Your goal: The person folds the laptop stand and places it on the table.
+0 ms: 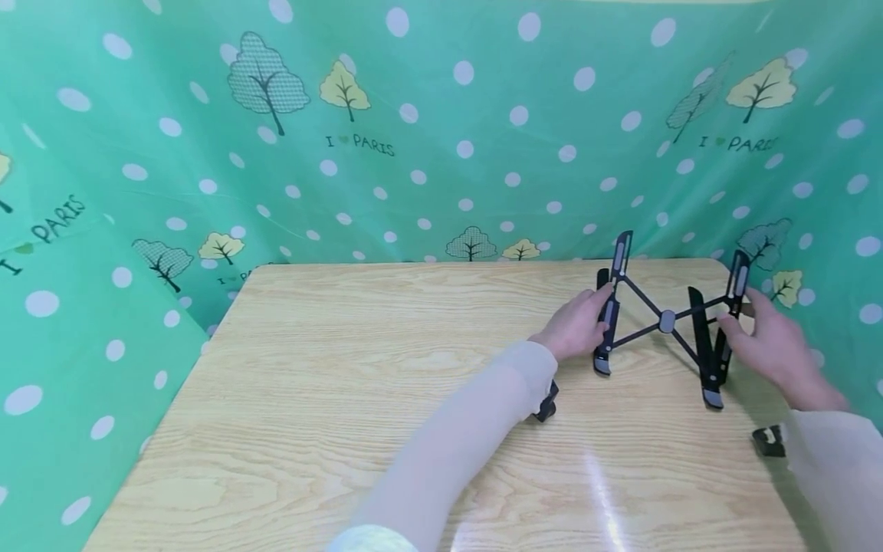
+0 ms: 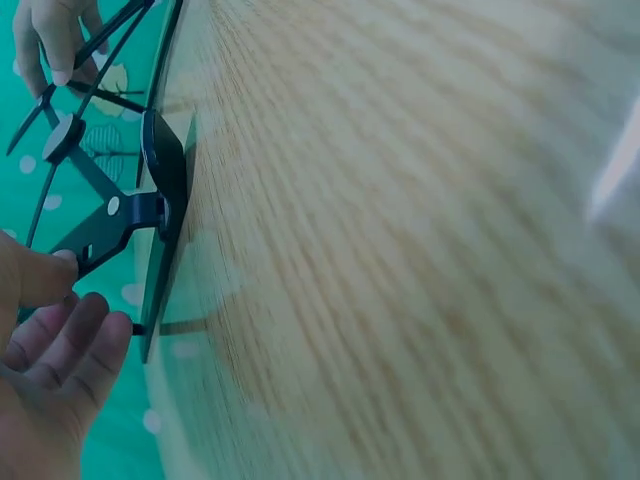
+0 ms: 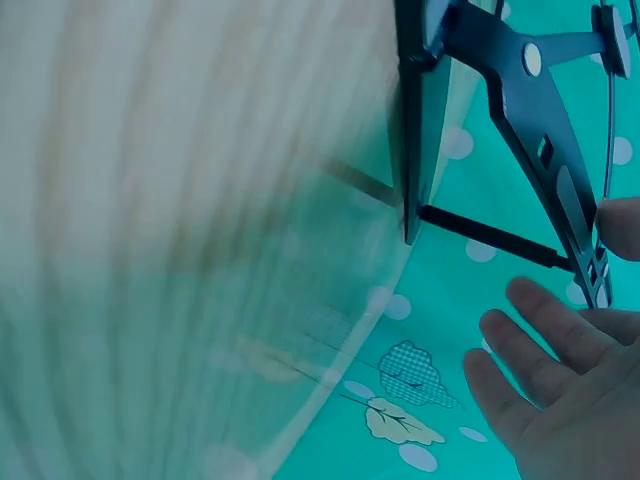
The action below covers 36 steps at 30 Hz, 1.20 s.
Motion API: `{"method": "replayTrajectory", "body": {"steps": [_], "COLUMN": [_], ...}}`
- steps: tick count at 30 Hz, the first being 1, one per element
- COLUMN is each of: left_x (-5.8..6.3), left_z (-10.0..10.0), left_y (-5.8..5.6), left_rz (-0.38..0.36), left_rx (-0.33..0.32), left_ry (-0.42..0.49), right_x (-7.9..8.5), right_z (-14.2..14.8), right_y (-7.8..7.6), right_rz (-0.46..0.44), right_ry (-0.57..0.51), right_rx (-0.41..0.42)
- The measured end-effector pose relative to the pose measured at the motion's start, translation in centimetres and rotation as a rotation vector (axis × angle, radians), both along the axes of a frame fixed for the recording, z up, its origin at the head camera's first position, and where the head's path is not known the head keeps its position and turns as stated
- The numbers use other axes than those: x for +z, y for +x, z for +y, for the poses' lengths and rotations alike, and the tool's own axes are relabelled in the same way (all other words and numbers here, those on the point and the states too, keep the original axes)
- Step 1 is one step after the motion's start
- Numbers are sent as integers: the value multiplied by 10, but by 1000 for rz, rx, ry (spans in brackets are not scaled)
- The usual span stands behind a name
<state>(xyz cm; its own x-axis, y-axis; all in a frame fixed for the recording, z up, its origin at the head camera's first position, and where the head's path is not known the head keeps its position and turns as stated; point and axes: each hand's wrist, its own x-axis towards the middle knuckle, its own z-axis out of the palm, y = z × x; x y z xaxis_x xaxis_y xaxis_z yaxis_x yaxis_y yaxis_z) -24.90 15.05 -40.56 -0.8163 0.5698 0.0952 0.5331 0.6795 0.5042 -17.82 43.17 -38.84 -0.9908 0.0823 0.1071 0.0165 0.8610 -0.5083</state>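
A black folding laptop stand (image 1: 667,321) stands unfolded at the back right of the table, its crossed bars spread between two side arms. My left hand (image 1: 574,323) pinches the left side arm; in the left wrist view the thumb (image 2: 45,277) lies against that arm and the other fingers curl beneath it. On the other side, my right hand (image 1: 776,345) holds the right side arm near its raised upper part. The right wrist view has the thumb (image 3: 622,228) at the arm's end, while several fingers (image 3: 545,345) extend away from the stand.
The stand's feet are on the wood-grain table (image 1: 331,368). Behind and along the sides hangs a green dotted cloth (image 1: 428,130) with printed trees. Small black pieces show beside the left sleeve (image 1: 469,429) and the right sleeve (image 1: 838,468).
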Motion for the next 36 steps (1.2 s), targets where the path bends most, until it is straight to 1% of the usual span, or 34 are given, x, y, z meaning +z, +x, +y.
{"method": "replayTrajectory", "body": {"steps": [5, 11, 14, 21, 24, 27, 29, 31, 33, 36], "left_x": [0, -1, -2, -4, -3, -4, -4, -4, -3, -3], "left_z": [1, 1, 0, -8, -12, -18, -21, -24, -25, -28], "left_y": [0, -1, -2, -4, -4, -4, -4, -4, -3, -1], "left_rz": [-7, -40, -60, -110, -116, -109, -101, -94, -99, -114], "left_rx": [29, 35, 37, 66, 65, 63, 59, 55, 55, 63], "left_ry": [28, 75, 109, 176, 188, 186, 182, 177, 180, 184], "right_x": [-3, -4, -5, -5, -5, -6, -5, -5, -4, -5], "right_z": [-3, -8, -11, -18, -21, -24, -28, -31, -33, -36], "right_y": [-2, -3, -4, -6, -6, -7, -8, -8, -8, -7], "right_rz": [-20, -9, -12, -13, 5, 43, 58, 51, 39, 34], "right_ry": [-36, -41, -44, -47, -38, -26, -22, -20, -17, -11], "right_rx": [-39, -71, -70, -52, -29, -2, 1, -3, -16, -13]}}
